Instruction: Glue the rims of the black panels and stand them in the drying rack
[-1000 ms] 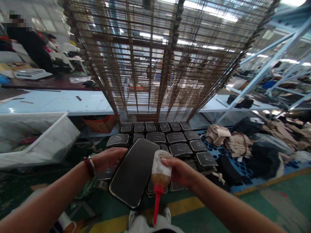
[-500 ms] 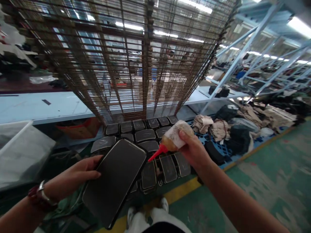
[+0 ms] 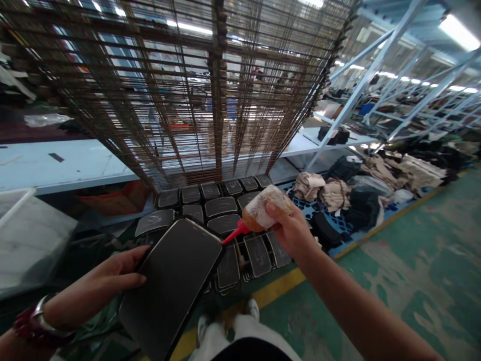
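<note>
My left hand [image 3: 116, 273] grips a dark, flat panel with rounded corners [image 3: 175, 281] by its left edge, thumb on top and fingers partly hidden beneath. A thin pale line runs along the panel's rim. In my right hand [image 3: 291, 225] is a squeeze bottle [image 3: 261, 210] with a whitish, stained body, amber contents and a red pointed nozzle. The bottle is tipped down to the left, its nozzle tip at the panel's upper right corner. Below and beyond lie stacks of similar dark panels [image 3: 221, 205] with pale rims.
A tall wire rack [image 3: 220, 100] leans over the panel stacks. Behind it runs a long white table [image 3: 90, 160]. At left stands a white bin [image 3: 41, 235]. Folded beige cloth bundles [image 3: 336, 195] and dark pieces lie on blue pallets at right, beside a green floor [image 3: 406, 271].
The bottle has come down and left, bringing its nozzle tip to the panel's corner. The panel and my left hand have shifted slightly left and down in view.
</note>
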The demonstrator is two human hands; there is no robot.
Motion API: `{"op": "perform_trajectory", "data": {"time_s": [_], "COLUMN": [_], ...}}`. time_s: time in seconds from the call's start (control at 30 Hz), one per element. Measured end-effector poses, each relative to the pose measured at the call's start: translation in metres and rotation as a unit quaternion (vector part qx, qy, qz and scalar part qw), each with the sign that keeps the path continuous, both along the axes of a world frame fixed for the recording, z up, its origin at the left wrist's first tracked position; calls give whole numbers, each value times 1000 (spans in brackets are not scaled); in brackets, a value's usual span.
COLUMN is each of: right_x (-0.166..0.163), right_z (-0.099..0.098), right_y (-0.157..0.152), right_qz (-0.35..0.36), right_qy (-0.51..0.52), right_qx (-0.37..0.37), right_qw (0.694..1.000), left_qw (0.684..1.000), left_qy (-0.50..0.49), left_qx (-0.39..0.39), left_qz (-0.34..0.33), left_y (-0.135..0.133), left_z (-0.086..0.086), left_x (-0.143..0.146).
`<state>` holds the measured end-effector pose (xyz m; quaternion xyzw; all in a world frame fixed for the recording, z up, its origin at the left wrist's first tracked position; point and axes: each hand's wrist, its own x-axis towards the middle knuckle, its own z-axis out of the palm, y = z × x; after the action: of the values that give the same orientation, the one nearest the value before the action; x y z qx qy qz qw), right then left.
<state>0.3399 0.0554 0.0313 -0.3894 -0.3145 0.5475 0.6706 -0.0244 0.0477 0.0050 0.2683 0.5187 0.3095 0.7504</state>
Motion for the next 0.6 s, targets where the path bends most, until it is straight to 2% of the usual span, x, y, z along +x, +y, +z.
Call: {"op": "perform_trajectory", "data": {"time_s": [0.2,0.3,0.47,0.6], "right_x": [-2,-3,-3,-4], "right_z": [-12,-16,-25,-29], "right_y": [-2,1,0,-4], "right_qz": [-28,-43,-48,-38], "right_qy": [31,49,58,58], "right_qx": [-38,-49,-64,-59], "right_qw": [998,997,995,996], "left_qw": [999,999,999,999], "left_qy": [-1,-9,31,15], "left_qx": [-24,-16,44,30], "left_qz": [48,38,-1,2], "left_y": [-3,-3,-4,-4], "left_z": [4,1,1,4], "left_x": [8,9,14,18]}}
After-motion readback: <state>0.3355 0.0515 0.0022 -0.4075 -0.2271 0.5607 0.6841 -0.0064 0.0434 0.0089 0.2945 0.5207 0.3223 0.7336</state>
